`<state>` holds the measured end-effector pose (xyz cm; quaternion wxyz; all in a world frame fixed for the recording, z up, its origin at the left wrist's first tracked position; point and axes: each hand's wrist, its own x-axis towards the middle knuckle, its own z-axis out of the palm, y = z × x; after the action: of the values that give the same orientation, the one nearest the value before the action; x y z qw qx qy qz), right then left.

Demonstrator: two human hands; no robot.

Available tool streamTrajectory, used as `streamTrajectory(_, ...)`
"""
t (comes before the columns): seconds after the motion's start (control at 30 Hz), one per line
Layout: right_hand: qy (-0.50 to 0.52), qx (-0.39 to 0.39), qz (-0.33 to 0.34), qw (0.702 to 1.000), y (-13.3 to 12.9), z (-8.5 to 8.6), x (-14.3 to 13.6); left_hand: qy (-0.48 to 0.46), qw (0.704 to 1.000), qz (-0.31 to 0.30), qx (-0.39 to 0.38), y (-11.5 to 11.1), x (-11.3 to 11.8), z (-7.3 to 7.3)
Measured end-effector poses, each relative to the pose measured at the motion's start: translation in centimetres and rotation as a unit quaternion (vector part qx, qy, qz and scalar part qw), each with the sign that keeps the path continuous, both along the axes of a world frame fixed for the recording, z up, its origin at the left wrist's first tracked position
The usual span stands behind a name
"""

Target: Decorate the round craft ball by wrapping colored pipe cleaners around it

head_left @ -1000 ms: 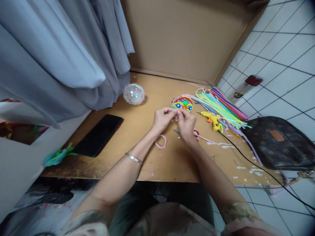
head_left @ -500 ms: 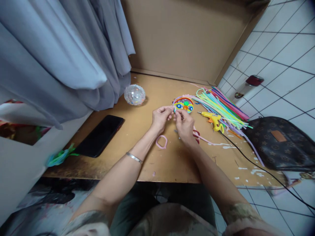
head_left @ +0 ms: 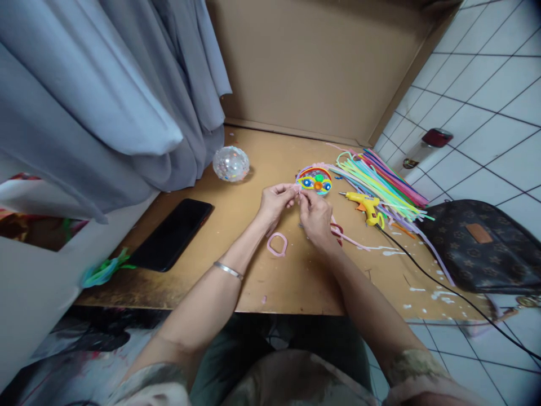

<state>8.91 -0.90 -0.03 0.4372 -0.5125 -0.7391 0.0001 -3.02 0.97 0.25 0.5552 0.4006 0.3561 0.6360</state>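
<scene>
My left hand and my right hand meet over the middle of the table, fingertips pinched together. Between them is a small pale pink piece of pipe cleaner, mostly hidden by the fingers. Just beyond my fingertips lies a round, colourful face-like craft with blue eyes, yellow outlines and a green spot. A pink pipe cleaner loop rests on the table below my left hand. Pink and dark red pipe cleaner pieces lie partly behind my right wrist.
A yellow glue gun with a black cord lies right of the craft, beside a pile of coloured pipe cleaners. A brown patterned bag sits at the right edge. At left are a black phone and a clear ball.
My right fingertips have shifted slightly left, closer against my left fingertips. The other things on the table stay where they were.
</scene>
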Motion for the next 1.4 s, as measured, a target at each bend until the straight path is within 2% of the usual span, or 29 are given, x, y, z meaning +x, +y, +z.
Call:
streamTrajectory(0.3,-0.102,-0.046,-0.015,0.994,-0.3,1.0,0.1,0.06,0.998,0.007,0.026,0.1,-0.3,-0.4)
streamTrajectory(0.43,-0.118,-0.059,0.003,0.991,-0.4,1.1,0.1,0.071,0.997,0.009,0.037,-0.1,-0.3,-0.3)
streamTrajectory(0.7,-0.116,-0.033,0.034,0.992,0.2,0.4,0.5,0.097,0.993,0.019,0.07,-0.3,-0.2,-0.1)
streamTrajectory(0.9,-0.129,-0.025,0.022,0.991,0.4,0.4,0.7,0.112,0.991,0.016,0.068,-0.1,-0.3,-0.5)
streamTrajectory(1.17,-0.124,0.005,0.022,0.992,0.5,0.6,1.0,0.165,0.98,0.016,0.107,-0.1,-0.7,-0.7)
streamTrajectory(1.4,-0.171,0.051,-0.002,0.984,0.7,0.9,1.6,0.219,0.969,0.013,0.11,0.0,-1.2,-0.5)
